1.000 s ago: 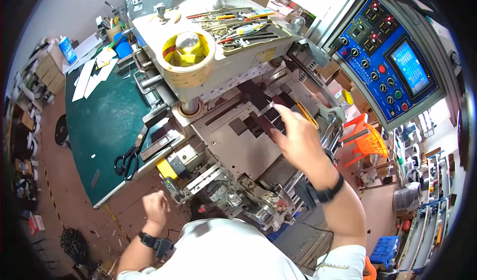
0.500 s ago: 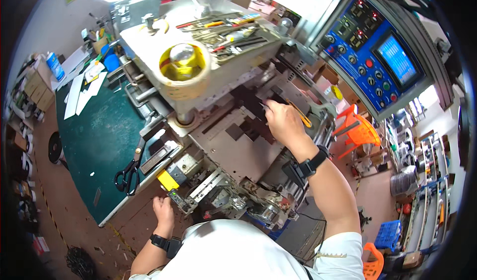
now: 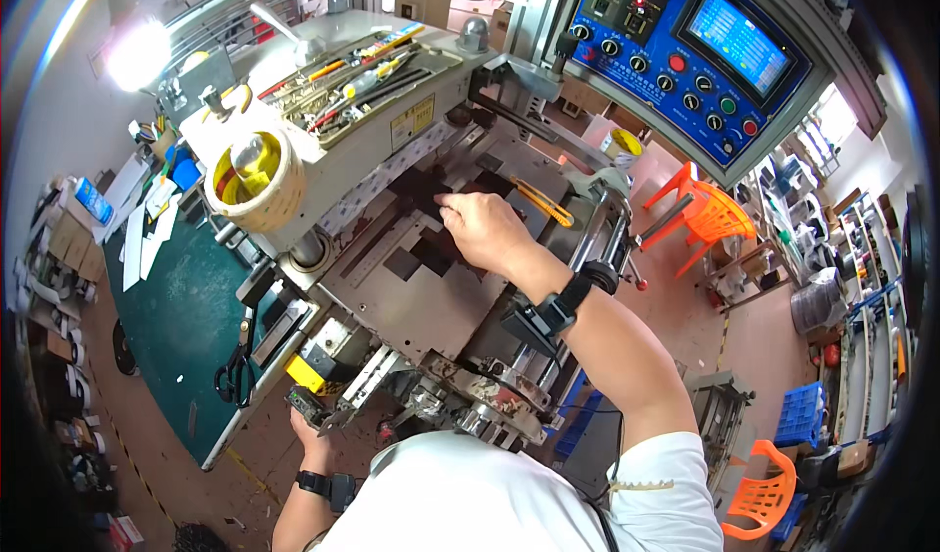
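Overhead, I see my right hand stretched out over the grey metal bed of a die-cutting machine, fingers pressed together at the tips on a dark cut piece that lies on the bed under the machine head. More dark square pieces lie flat on the same plate, just nearer to me. A black band wraps that wrist.

My left hand is low at the machine's near left corner, closed around a small dark device beside a yellow block; I cannot tell how its fingers lie.

On top of the machine head sits a shallow tray holding a jumble of hand tools: screwdrivers with yellow and orange handles, wrenches and dark rods. Left of it stands a large roll of cream tape, and inside its core are a yellow lining and a small metal cylinder.

To the left, a green cutting mat covers the surface, with black scissors at its right edge and white paper strips at its far end. A blue control panel with knobs, coloured buttons and a screen rises at upper right. An orange plastic chair stands beyond the machine and a blue crate on the floor to the right.
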`<state>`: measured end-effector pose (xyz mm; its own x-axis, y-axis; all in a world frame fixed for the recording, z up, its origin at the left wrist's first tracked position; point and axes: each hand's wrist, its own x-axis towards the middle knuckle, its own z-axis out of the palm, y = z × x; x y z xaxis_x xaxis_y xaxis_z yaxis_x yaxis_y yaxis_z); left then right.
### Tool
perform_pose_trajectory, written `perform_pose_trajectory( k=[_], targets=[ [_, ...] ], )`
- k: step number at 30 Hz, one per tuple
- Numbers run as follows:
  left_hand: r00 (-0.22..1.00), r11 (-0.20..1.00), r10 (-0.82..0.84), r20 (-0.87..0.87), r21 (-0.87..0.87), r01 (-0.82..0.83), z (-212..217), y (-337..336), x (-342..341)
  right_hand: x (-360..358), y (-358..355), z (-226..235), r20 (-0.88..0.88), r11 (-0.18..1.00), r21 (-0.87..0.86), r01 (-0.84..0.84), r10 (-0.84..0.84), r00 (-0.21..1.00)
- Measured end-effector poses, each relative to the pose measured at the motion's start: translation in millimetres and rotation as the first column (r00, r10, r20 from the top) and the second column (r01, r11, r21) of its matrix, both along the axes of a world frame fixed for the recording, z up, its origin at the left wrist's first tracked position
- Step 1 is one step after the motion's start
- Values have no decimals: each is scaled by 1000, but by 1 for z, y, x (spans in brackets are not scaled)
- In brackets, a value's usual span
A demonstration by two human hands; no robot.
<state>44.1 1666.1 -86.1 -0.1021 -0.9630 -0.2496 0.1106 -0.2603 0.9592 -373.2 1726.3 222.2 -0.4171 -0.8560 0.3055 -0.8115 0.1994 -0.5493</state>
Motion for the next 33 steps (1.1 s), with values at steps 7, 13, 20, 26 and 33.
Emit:
perform_pose_trajectory(
  k=[7, 13, 20, 26, 33],
  targets=[
    [999, 995, 5, 54, -101, 0, -2, 1, -1, 11, 3, -10, -100, 993, 47, -112, 116, 988],
    [984, 985, -45, 173, -157, 73, -33, -14, 20, 20, 0, -14, -242, 930, 314, -194, 276, 930],
    [957, 988, -142, 254, -19, 152, -76, -32, 45, 42, -18, -25, -232, 943, 151, -296, 325, 917],
    [993, 988, -115, 1, 104, 114, -81, -40, 47, 45, -18, -23, -224, 925, 215, -313, 359, 906],
    [990, 967, -64, -124, 238, 92, -11, -22, 19, 43, -16, -17, -234, 938, 181, -295, 333, 913]
  ],
)
